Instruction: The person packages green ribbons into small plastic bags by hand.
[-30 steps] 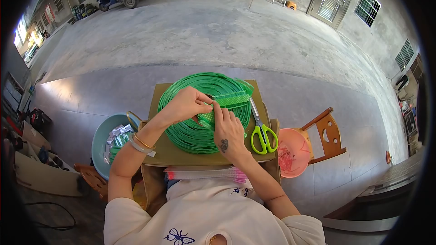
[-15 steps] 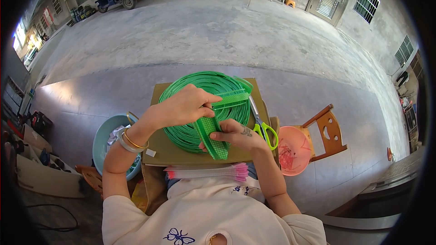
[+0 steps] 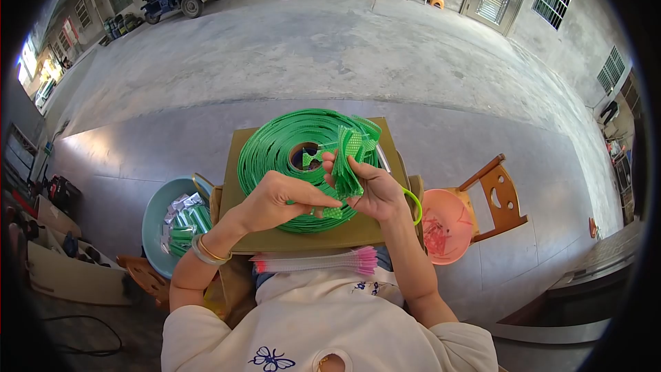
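A big flat roll of green ribbon (image 3: 265, 141) lies on the small table (image 3: 237, 240), its round core showing in the middle. My right hand (image 3: 377, 191) grips a folded bunch of green dotted ribbon (image 3: 350, 155) above the roll's right side. Thumb and fingers pressed together, my left hand (image 3: 275, 200) is at the roll's near side, pinching a short piece of dotted ribbon (image 3: 332, 213) below the bunch. Scissors with lime-green handles (image 3: 415, 205) lie at the table's right edge, partly behind my right hand.
Clear strips with pink ends (image 3: 313, 262) rest on my lap. To the left stands a blue basin (image 3: 150, 238) with green-and-silver packets (image 3: 189, 220). A pink basin (image 3: 454, 210) sits on a wooden chair (image 3: 501, 196) at the right.
My right hand has lifted and turned, with the ribbon now bunched upright in it. My left hand has moved down toward me. The roll's core has come into view.
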`<action>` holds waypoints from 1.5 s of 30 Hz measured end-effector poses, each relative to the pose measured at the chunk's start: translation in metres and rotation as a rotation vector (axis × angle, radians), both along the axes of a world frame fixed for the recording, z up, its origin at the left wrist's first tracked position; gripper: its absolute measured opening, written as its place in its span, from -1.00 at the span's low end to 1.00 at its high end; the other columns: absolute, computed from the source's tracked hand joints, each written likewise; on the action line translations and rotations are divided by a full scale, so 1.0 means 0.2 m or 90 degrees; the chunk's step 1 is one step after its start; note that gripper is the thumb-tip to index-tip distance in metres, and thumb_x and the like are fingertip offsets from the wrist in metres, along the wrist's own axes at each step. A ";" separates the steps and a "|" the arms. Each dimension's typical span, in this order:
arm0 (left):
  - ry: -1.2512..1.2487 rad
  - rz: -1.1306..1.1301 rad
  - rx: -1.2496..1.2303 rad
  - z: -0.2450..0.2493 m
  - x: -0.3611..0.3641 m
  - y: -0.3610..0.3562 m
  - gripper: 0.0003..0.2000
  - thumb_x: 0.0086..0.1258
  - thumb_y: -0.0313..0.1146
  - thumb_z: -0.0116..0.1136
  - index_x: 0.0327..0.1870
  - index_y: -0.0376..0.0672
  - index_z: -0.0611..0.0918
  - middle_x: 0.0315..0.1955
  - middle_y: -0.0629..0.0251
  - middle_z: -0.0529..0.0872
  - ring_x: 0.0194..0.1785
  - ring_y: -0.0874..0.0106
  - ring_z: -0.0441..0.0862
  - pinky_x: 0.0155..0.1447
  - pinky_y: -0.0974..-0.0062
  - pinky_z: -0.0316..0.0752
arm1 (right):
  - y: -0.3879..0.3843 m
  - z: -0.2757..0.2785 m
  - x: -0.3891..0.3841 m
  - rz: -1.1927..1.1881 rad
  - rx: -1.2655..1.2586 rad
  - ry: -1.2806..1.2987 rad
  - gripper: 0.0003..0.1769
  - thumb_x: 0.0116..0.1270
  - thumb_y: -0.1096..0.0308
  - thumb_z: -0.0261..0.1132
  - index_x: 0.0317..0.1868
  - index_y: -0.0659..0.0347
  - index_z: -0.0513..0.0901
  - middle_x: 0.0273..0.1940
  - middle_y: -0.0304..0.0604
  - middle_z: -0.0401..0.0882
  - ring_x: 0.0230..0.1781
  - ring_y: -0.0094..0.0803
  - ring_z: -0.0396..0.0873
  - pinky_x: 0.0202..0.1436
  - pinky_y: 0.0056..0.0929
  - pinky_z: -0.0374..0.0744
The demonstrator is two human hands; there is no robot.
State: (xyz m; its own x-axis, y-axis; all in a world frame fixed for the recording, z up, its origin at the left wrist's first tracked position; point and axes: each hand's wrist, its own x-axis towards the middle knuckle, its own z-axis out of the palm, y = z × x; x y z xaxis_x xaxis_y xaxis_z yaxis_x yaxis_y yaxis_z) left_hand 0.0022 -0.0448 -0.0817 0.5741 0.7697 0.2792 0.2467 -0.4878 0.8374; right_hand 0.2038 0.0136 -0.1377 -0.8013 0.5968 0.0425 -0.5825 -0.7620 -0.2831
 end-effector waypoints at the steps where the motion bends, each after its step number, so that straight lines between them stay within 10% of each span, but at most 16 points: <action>1: 0.005 0.001 0.021 0.00 0.01 0.01 -0.68 0.07 -0.68 0.16 -0.16 -0.12 0.69 -0.39 0.27 0.72 -0.36 0.52 0.65 -0.22 0.64 0.53 | -0.01 0.00 0.00 0.004 0.014 0.000 -0.63 0.41 0.31 -0.01 0.15 0.32 0.33 0.12 0.01 0.42 0.06 -0.20 0.49 0.04 -0.31 0.58; 17: -0.164 0.200 -0.222 -0.09 0.10 0.01 -0.93 0.21 -0.54 0.20 -0.35 -0.38 0.64 -0.45 0.27 0.69 -0.34 0.58 0.64 -0.18 0.67 0.54 | -0.11 0.11 -0.03 -0.129 0.028 -0.046 -0.63 0.41 0.28 -0.01 0.12 0.31 0.35 0.07 -0.09 0.47 0.15 -0.31 0.40 0.17 -0.30 0.41; 26: -0.341 0.101 -0.319 -0.10 0.14 -0.03 -0.56 0.18 -0.52 0.25 0.07 -0.32 0.38 -0.23 0.17 0.65 -0.15 0.54 0.61 -0.07 0.63 0.52 | -0.17 0.06 -0.17 -0.604 0.260 -0.266 -0.70 0.44 0.32 -0.03 0.01 0.38 0.42 -0.08 0.01 0.56 -0.09 -0.32 0.55 0.00 -0.41 0.53; 35: -0.211 0.156 -0.279 -0.17 0.14 0.02 -0.83 0.27 -0.46 0.17 -0.25 -0.43 0.60 -0.46 0.18 0.69 -0.36 0.45 0.68 -0.27 0.57 0.60 | -0.21 0.08 -0.17 -0.649 0.410 -0.331 -0.68 0.44 0.31 -0.02 -0.07 0.43 0.52 -0.09 -0.02 0.58 -0.14 -0.40 0.55 0.01 -0.43 0.48; 41: -0.243 0.122 -0.417 -0.13 0.18 0.00 -0.77 0.24 -0.44 0.21 -0.17 -0.43 0.58 -0.41 0.16 0.69 -0.31 0.40 0.68 -0.20 0.55 0.61 | -0.23 0.08 -0.16 -0.496 0.301 -0.196 -0.72 0.44 0.33 -0.06 -0.04 0.38 0.42 -0.26 -0.08 0.57 -0.28 -0.40 0.57 -0.16 -0.48 0.53; 45: -0.146 0.137 -0.208 -0.08 0.07 0.02 -0.66 0.17 -0.42 0.29 -0.05 -0.38 0.56 -0.28 0.17 0.66 -0.24 0.42 0.66 -0.07 0.55 0.57 | -0.17 0.08 -0.11 -0.395 0.367 -0.276 -0.80 0.42 0.39 -0.07 -0.05 0.28 0.40 -0.41 -0.22 0.49 -0.51 -0.49 0.47 -0.40 -0.58 0.46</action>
